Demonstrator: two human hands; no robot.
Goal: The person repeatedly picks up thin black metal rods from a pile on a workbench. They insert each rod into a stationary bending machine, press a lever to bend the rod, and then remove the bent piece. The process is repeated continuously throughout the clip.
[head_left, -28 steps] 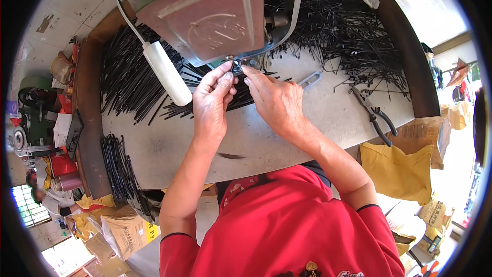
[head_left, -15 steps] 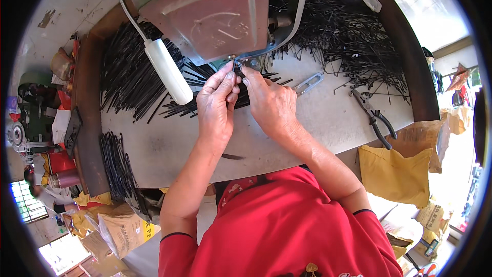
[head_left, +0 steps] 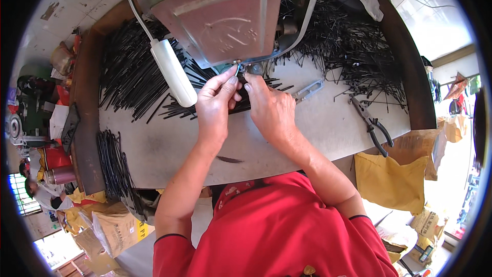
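Below the pinkish metal cover of a green sewing machine (head_left: pixel 225 21), both hands meet close to the needle area. My left hand (head_left: pixel 216 105) is closed, thumb and forefinger pinched together at the machine's lower end. Beside it my right hand (head_left: pixel 274 108) has its fingers curled in, thumb up against the same spot. What the fingertips hold is too small and hidden to make out. Behind and around them lie thin black strips (head_left: pixel 177 109), some passing beneath the hands. A white bar lamp (head_left: pixel 174 72) hangs just left of my left hand.
A large pile of black strips (head_left: pixel 128 72) lies left, a tangled heap (head_left: pixel 353 46) at the back right, and a bundle (head_left: pixel 114 159) at the left front. Right of the hands are a slim metal tool (head_left: pixel 310 91) and black-handled pliers (head_left: pixel 371 126). Raised brown edging (head_left: pixel 410 62) borders the table (head_left: pixel 164 149).
The view has shifted slightly, so the machine sits a little lower and further right. Both hands stay at the needle area, with only small finger movements.
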